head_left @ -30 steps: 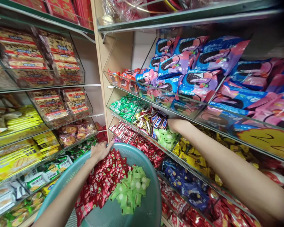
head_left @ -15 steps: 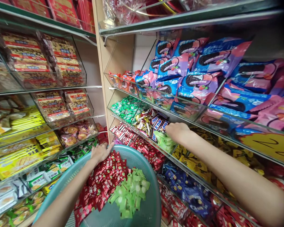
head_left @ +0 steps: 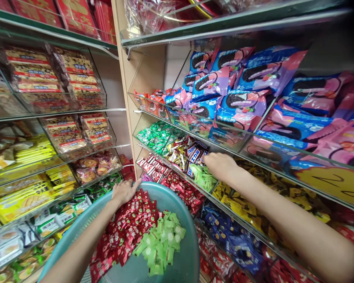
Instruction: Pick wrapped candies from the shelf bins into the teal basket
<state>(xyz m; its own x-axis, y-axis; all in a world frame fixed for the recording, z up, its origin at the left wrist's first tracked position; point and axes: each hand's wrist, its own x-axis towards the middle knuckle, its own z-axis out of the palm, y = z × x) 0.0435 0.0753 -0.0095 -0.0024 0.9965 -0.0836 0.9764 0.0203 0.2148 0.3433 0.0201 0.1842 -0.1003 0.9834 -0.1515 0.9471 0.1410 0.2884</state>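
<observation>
My left hand (head_left: pixel 124 192) is hooked over the far rim of a teal plastic basket (head_left: pixel 191 220), with its thumb set apart from the other fingers. Inside the basket lies a heap of red candy packets (head_left: pixel 126 228) beside a smaller pile of light green packets (head_left: pixel 162 241). On the right, my right hand (head_left: pixel 221 166) reaches into a shelf bin, right at a few more green packets (head_left: pixel 203 175). Its fingers curl downward and hide whatever they hold. Snickers bars (head_left: pixel 195 152) lie just left of that hand.
Clear dividers and a glass shelf edge (head_left: pixel 250 137) run close above my right arm. Blue and pink cookie packs (head_left: pixel 244 104) fill the shelf there. Yellow packets (head_left: pixel 242 204) and blue packets (head_left: pixel 230 239) lie below. Packaged snacks (head_left: pixel 35 74) line the left shelves.
The view has shifted slightly. Both hands hold nearly the same places, the left on the basket rim and the right at the green packets.
</observation>
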